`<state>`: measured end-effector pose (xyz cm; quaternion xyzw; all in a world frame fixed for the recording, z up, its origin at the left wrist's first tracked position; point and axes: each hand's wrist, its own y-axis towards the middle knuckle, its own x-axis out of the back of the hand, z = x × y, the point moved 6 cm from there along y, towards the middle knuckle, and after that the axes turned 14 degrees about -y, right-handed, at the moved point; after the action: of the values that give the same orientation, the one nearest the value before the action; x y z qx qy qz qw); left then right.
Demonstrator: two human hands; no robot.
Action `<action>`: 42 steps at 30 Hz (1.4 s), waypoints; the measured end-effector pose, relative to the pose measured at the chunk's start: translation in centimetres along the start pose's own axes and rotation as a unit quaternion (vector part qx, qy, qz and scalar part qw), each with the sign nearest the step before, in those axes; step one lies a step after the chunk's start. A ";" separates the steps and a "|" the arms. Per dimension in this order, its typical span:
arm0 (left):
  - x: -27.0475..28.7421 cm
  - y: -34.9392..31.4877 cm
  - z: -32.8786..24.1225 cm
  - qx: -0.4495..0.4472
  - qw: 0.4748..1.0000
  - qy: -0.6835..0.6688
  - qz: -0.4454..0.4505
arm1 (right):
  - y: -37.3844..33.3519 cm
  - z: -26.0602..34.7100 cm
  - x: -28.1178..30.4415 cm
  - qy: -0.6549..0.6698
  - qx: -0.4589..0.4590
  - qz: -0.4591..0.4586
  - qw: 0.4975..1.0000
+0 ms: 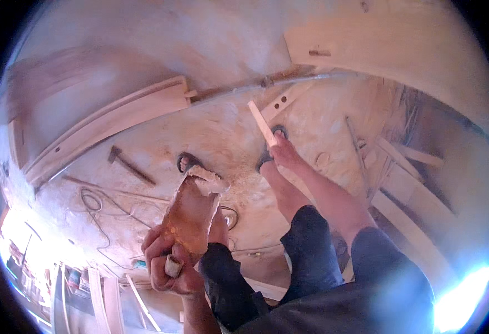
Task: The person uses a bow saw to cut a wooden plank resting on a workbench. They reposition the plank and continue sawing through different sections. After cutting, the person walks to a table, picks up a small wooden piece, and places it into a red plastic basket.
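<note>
My left hand (pixel 169 273) is closed around a brownish, cut-open container (pixel 191 214) with a ragged rim crusted in something pale. A short whitish stub (pixel 173 266) pokes out between the fingers; I cannot tell whether it belongs to the container. My right hand (pixel 282 153), reaching farther out, grips the lower end of a flat, pale wooden strip (pixel 261 122). The strip points up and away to the left, apart from the container. Below both hands lies a dusty, stained floor (pixel 227 133).
A hammer (pixel 130 164) lies on the floor at left, near a looped cable (pixel 94 206). Long grooved boards (pixel 111 122) lean along the far left. A board with two holes (pixel 280 103) lies ahead. Several planks (pixel 411 222) are stacked at right. My sandalled feet (pixel 186 161) stand between.
</note>
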<state>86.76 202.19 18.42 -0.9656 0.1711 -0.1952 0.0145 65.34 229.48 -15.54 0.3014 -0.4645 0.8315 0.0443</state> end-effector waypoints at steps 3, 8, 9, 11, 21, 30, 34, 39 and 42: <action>3.1 -0.7 -4.5 -0.028 0.999 -0.027 -0.021 | -7.3 7.5 6.8 0.313 -0.024 0.046 0.948; 8.6 -1.9 -12.4 -0.099 0.992 -0.047 -0.057 | -17.6 17.8 16.3 0.430 0.000 0.105 0.897; 9.7 -2.6 -14.3 -0.111 0.990 -0.037 -0.079 | -19.2 19.5 18.1 0.411 0.040 0.089 0.906; 12.9 -5.5 -17.9 -0.115 0.984 -0.032 -0.130 | -22.7 23.9 20.6 0.394 0.108 0.088 0.909; 30.2 -15.0 -23.7 -0.160 0.931 -0.140 -0.297 | -38.4 41.8 25.4 0.122 0.332 0.034 0.935; 44.4 -21.3 -24.8 -0.222 0.880 -0.092 -0.410 | -50.3 59.1 20.1 -0.236 0.560 -0.272 0.746; 50.1 -25.9 -23.4 -0.225 0.852 -0.097 -0.463 | -55.6 63.3 15.3 -0.243 0.599 -0.251 0.721; 54.0 -29.6 -22.3 -0.233 0.795 -0.044 -0.558 | -56.6 68.6 8.9 -0.288 0.645 -0.136 0.695; 56.4 -31.7 -21.1 -0.204 0.773 -0.022 -0.600 | -57.4 72.3 3.1 -0.319 0.646 -0.066 0.690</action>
<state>137.84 213.86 61.87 -0.8567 -0.4072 -0.1036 -0.2991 116.41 203.43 56.93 0.5320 0.2226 0.7753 -0.2577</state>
